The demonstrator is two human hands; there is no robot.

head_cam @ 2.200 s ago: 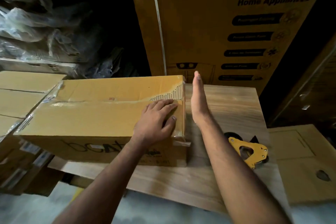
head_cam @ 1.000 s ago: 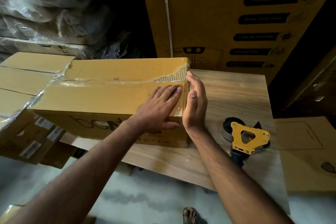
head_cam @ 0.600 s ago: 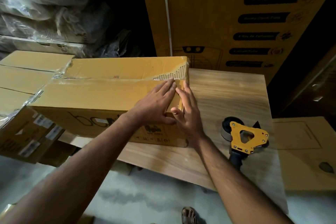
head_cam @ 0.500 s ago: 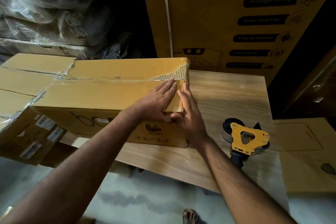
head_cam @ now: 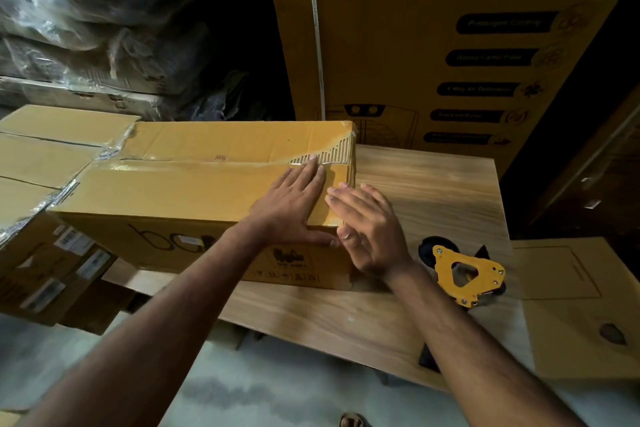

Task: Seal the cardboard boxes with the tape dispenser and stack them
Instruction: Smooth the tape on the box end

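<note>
- The cardboard box (head_cam: 194, 194) is seen lying on the wooden table (head_cam: 426, 184), its long axis running left to right across the view, with its left end overhanging the table edge toward other boxes (head_cam: 45, 156) stacked at the left.
- The left hand (head_cam: 294, 208) is laid flat on the box's top near the right end, fingers straight and together, fingertips reaching the taped centre seam where the top paper layer is torn away (corrugation is exposed there).
- The right hand (head_cam: 367, 229) is held at the box's right end, fingers extended and spread loosely, fingertips touching the upper corner; nothing is gripped by either hand.
- The tape on the right end is judged to be in the course of being smoothed down.
- The tape dispenser (head_cam: 464, 276) is found lying on the table just to the right of the right wrist, well apart from the left hand; it would be reached most readily by the right hand.
- Should the box be lifted for stacking, a hand would be needed at each end of the long axis (the left end is far from both hands now).
- A tall printed carton (head_cam: 433, 45) is stood upright behind the table.
</note>
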